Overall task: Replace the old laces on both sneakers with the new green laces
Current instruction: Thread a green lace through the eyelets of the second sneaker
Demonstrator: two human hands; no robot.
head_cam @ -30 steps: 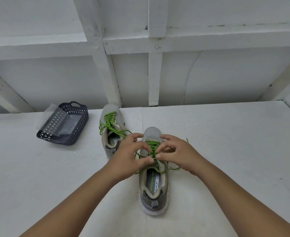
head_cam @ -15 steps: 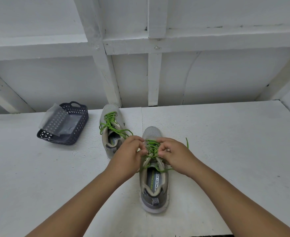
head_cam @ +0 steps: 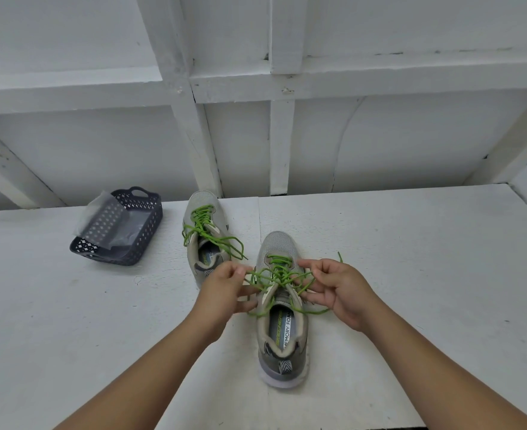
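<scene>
Two grey sneakers stand on the white table, toes pointing away from me. The near sneaker (head_cam: 282,330) carries a green lace (head_cam: 279,274) threaded up its front, with loops spread to both sides. My left hand (head_cam: 225,290) pinches a lace loop on the shoe's left side. On the right side, my right hand (head_cam: 336,290) pinches the other loop. The far sneaker (head_cam: 204,234), behind and to the left, has its own green lace (head_cam: 208,231) tied in a loose bow. No old laces are in sight.
A dark perforated plastic basket (head_cam: 144,231) with a clear plastic bag (head_cam: 101,209) in it sits at the back left of the table. A white framed wall rises right behind the table. The near table edge runs along the bottom right.
My hands have drawn apart from the middle of the near sneaker, pulling the green lace loops out to the left and right.
</scene>
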